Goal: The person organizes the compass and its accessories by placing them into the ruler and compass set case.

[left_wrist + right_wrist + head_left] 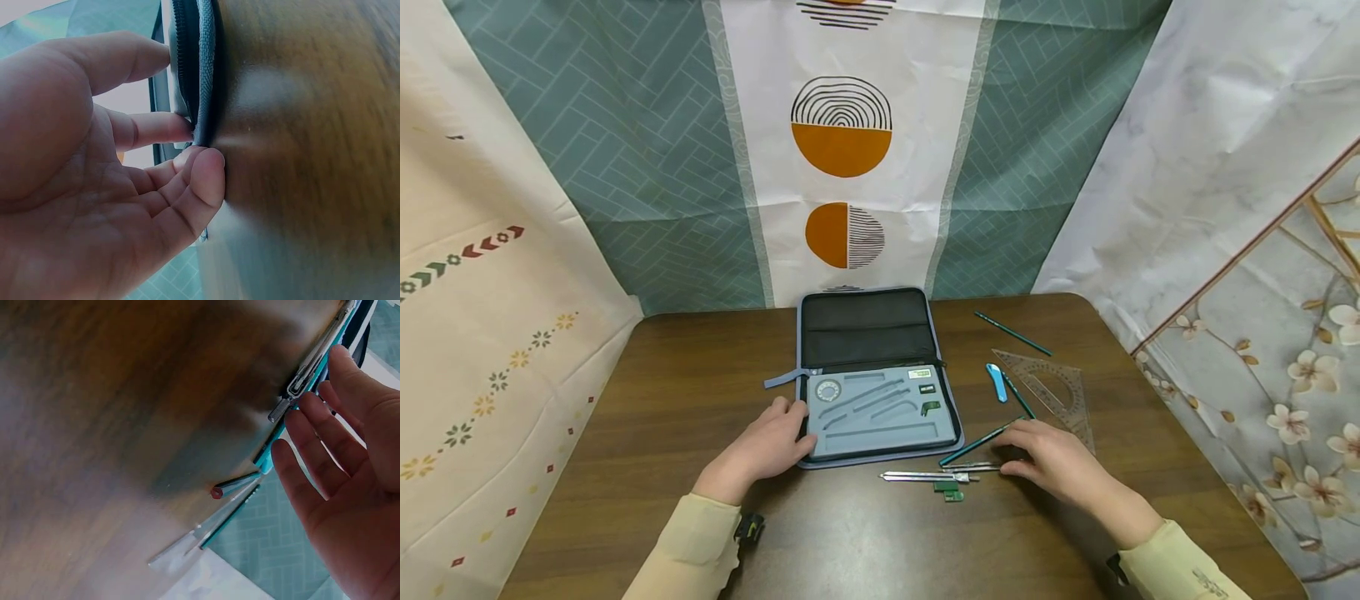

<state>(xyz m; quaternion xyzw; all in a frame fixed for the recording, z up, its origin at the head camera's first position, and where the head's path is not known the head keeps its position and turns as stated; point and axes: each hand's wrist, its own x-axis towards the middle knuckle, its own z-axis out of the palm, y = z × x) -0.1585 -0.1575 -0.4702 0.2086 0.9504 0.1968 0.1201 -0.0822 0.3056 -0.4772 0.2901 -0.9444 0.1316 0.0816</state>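
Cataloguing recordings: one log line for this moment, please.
left hand: at open case's edge | right hand: beside teal pencil and metal instruments | clear set square: on table

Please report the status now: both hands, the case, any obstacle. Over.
Left hand touching zip case. Right hand near teal pencil, no visible grip. Case open, long tray slots unfilled. Transparent set square beyond right hand, apparently not blocking.

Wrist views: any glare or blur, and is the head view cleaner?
Head: crisper, though pale glare on the near tabletop and a shadow falls below the right hand; left wrist: dim, a glare patch beside the case, grain soft; right wrist: dim, grain smeared, pale sheen low in frame.
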